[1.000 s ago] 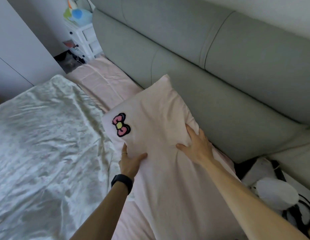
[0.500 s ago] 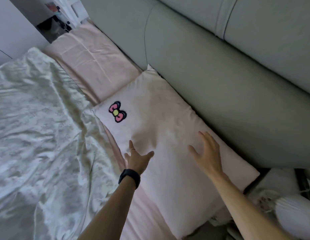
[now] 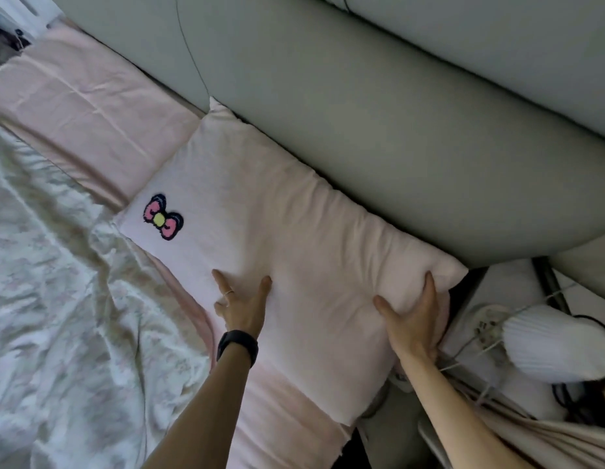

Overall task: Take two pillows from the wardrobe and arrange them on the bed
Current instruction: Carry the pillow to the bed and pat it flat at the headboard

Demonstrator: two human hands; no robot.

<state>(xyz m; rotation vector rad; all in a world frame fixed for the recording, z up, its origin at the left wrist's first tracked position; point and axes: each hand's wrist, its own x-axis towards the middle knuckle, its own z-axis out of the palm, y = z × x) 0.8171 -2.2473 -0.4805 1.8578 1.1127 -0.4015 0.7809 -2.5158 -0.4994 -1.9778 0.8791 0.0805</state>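
**Seating the Pillow Against the Headboard**

1. **Duvet.** The duvet (image 3: 57, 316) lies rumpled at the left, its edge touching the pillow's near-left corner. I judge it must stay out from under that corner, or the pillow will sit crooked.

2. **Sheet.** The sheet (image 3: 91, 113) is bare along the head of the bed, left of the pillow. I would reserve this space for the second pillow, which is not in view.

3. **Pillow.** The pillow (image 3: 294, 225) lies flat on the bed. Its long edge is against the headboard (image 3: 396, 113) and its bow (image 3: 163, 216) is at the left end.

4. **Left hand.** My left hand (image 3: 242, 306) rests on the pillow's near edge, fingers straight and spread, gripping nothing. I use it as a flat press only: smooth outward and do not bunch the cover.

5. **Right hand.** My right hand (image 3: 412, 319) grips the pillow's right end. The thumb and one finger are on top, and the rest go round the edge, out of sight. This end appears to reach past the side of the bed. I would push it leftward along the headboard until the whole pillow is supported, then let go.

6. **Lamp.** A lamp (image 3: 558, 346) with cords stands just beside the right end. Keep the right forearm clear of the cords when drawing back.
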